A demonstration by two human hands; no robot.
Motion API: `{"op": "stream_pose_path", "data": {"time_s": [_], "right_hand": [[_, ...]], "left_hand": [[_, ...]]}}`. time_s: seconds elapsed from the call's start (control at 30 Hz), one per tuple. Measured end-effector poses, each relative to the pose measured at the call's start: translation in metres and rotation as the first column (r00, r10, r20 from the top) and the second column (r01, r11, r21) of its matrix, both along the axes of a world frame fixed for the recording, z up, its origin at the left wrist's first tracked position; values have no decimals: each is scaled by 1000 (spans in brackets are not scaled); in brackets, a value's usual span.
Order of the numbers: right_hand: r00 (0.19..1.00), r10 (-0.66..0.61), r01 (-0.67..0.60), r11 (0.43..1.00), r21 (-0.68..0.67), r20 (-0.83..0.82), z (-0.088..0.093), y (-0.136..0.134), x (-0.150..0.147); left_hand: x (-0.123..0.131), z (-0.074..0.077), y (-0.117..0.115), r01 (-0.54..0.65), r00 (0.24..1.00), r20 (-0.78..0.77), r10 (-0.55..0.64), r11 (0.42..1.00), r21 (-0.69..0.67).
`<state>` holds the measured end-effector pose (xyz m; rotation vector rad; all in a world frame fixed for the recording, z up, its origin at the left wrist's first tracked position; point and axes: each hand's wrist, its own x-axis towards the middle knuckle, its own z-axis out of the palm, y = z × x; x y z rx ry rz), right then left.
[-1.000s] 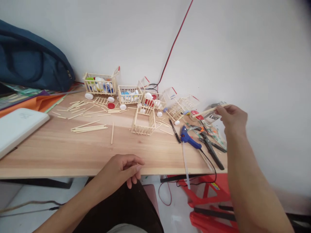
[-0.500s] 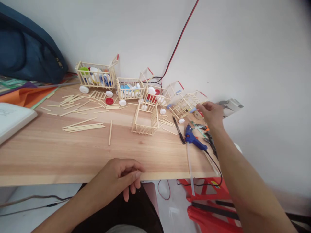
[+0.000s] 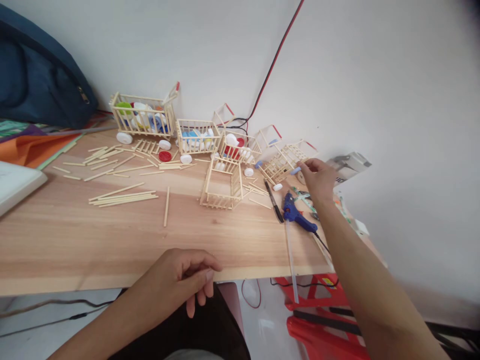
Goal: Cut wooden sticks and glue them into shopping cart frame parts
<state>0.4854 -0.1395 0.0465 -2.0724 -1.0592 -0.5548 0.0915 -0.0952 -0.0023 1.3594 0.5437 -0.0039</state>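
My right hand (image 3: 319,179) reaches to the far right, thumb and forefinger pinched beside the rightmost stick cart (image 3: 279,165). The fingertips are close to its blue cap wheel (image 3: 296,170); what they hold, if anything, is hidden. Below the wrist lies a blue glue gun (image 3: 300,218) with a clear glue stick (image 3: 291,260) jutting past the table edge. My left hand (image 3: 193,277) hovers at the front edge, fingers loosely bent and apart, with nothing in it. An unfinished-looking stick frame (image 3: 222,185) stands mid-table.
More stick carts stand along the wall, one large cart (image 3: 144,117) filled with bottle caps. Loose sticks (image 3: 123,197) lie at left, near a blue bag (image 3: 41,75) and a white box (image 3: 18,182). A black pen (image 3: 274,202) lies near the glue gun. Red stools (image 3: 326,335) stand below.
The view has shifted slightly. My right hand has moved a little left, closer to the rightmost cart's blue wheel. My left hand keeps nearly the same pose.
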Motion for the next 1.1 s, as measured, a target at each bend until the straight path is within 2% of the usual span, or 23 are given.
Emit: {"op": "stream_pose_path", "data": {"time_s": [0.27,0.43,0.63,1.1], "right_hand": [[1000,-12,12,1000,-16,-1,0,3,1],[1000,-19,19,999,-31,11,0,4,3],[998,-53,54,998,-38,13,0,5,1],[999,-40,40,999,0,-19,6,1,-3]], "left_hand": [[-3,-5,0,14,1000,5,-14,1000,28],[-1,-9,0,1,1000,-3,-1,1000,-2],[0,-9,-1,-8,1000,-16,8,1000,2],[-1,-9,-1,0,1000,-5,0,1000,14]]}}
